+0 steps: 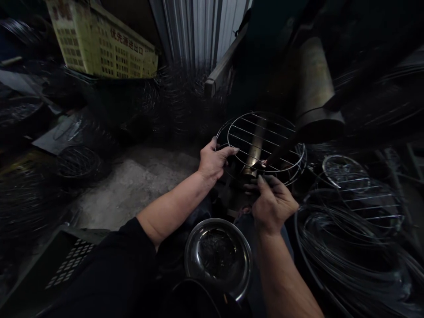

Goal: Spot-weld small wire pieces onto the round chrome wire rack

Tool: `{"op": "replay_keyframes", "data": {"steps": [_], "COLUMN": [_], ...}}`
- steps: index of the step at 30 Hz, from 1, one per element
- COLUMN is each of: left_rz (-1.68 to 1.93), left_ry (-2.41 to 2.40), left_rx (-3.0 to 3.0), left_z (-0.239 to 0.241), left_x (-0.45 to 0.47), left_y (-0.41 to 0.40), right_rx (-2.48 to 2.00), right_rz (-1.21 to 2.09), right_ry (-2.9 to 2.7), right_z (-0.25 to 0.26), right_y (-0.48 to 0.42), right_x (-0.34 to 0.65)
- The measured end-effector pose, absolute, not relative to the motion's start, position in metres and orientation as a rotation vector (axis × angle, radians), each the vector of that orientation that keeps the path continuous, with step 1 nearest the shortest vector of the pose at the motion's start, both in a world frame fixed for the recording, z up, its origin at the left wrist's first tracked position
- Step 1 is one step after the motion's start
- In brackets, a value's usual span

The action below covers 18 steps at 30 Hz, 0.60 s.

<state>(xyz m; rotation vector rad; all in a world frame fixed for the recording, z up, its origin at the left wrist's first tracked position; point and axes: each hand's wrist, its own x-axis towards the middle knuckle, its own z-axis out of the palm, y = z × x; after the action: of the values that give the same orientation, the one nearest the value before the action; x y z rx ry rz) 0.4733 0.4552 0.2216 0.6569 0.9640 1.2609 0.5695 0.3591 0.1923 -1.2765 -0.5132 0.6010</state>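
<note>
Left hand (213, 161) and right hand (273, 201) both grip the round wire rack (261, 148) by its rim, so thin wires could nick fingers or slip near the metal cylinder (253, 152)

The only legible writing stands on the yellowish crate (99, 42) at the upper left, tilted against the dark clutter. Along its upper rim runs a line of red Chinese characters; they appear to read 优先通道出口, though blur leaves a character or two uncertain. A further patch of red marks sits near the crate's top left corner, too smeared to read. The rest of that crate's face shows only rows of small slots, and no other lettering, number or brand can be made out anywhere else
</note>
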Motion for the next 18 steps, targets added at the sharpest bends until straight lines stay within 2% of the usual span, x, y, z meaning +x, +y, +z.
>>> {"op": "replay_keyframes", "data": {"steps": [18], "left_rz": [1.21], "left_ry": [1.107], "left_rx": [0.635], "left_z": [0.218], "left_x": [0.483], "left_y": [0.474], "right_rx": [-1.284], "right_rz": [0.644], "right_ry": [-0.508], "right_z": [0.196], "right_y": [0.378], "right_x": [0.58]}}
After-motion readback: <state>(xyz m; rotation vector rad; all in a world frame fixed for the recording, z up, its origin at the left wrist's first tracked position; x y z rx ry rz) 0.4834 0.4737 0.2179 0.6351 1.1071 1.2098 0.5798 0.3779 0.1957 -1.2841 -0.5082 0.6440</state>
